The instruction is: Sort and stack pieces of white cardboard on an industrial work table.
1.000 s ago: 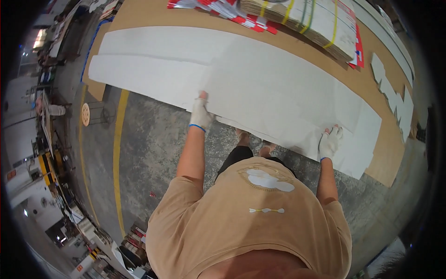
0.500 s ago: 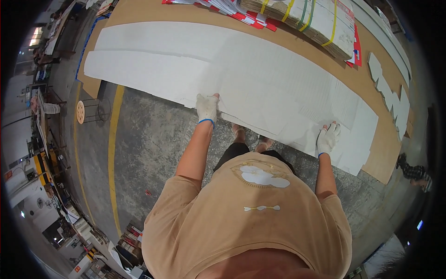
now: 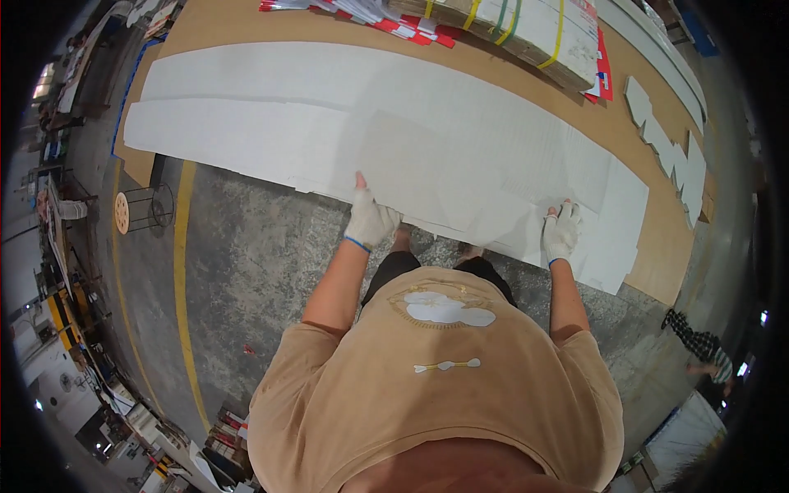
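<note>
At the near edge, 11 o'clock from me, my left hand (image 3: 371,219) has its bare thumb tip over the white sheet (image 3: 460,148), fingers curled at the rim. Can't tell if they pinch it or just rest there; undersides hidden. My right hand (image 3: 562,234), between 1 and 2, lies palm down on top, fingers slightly spread, no pinch visible.

Sheet runs from 10 round to 2, flat on the brown board (image 3: 666,263), near edge a bit ragged by my left hand. Looks like paperboard; step line toward 11 suggests layers, faint ribbing toward 1.

My read: light for its area, stiff lying flat, floppy if lifted by one corner, creases easily. Smooth face, so probably slides; bare fingertips should help. Best hold: near edge, hands wide apart, thumbs on top, fingers under, off the ragged bit.

Farther out: strapped bundle (image 3: 526,37) just past 12, red-and-white packs (image 3: 419,31) at half past 11, jagged white pieces (image 3: 653,135) at half past 1. Stool (image 3: 123,212) at 10, another person (image 3: 708,349) at 3.
</note>
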Demonstrator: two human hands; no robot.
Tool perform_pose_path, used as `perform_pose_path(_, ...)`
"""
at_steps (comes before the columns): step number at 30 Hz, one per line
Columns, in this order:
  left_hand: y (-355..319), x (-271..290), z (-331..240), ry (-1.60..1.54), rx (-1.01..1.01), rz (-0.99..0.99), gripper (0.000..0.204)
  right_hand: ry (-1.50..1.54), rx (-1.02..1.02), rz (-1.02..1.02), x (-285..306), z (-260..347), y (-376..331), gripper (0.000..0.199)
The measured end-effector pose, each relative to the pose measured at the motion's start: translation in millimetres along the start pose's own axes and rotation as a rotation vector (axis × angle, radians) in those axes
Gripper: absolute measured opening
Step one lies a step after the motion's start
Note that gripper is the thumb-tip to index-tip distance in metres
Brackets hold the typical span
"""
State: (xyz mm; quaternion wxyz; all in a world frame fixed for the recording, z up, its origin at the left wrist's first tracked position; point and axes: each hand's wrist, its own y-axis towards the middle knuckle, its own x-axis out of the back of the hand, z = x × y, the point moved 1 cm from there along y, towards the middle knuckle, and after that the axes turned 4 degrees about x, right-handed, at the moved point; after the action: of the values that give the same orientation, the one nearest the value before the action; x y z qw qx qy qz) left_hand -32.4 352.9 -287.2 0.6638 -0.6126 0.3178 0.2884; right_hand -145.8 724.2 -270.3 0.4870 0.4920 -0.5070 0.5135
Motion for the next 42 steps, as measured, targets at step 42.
perform_pose_path(42, 36.7, 43.7, 85.3, 0.238, -0.497, -0.209, 0.033, 0.011, 0.188, 0.028, -11.9, -118.6, 15.3, 0.059)
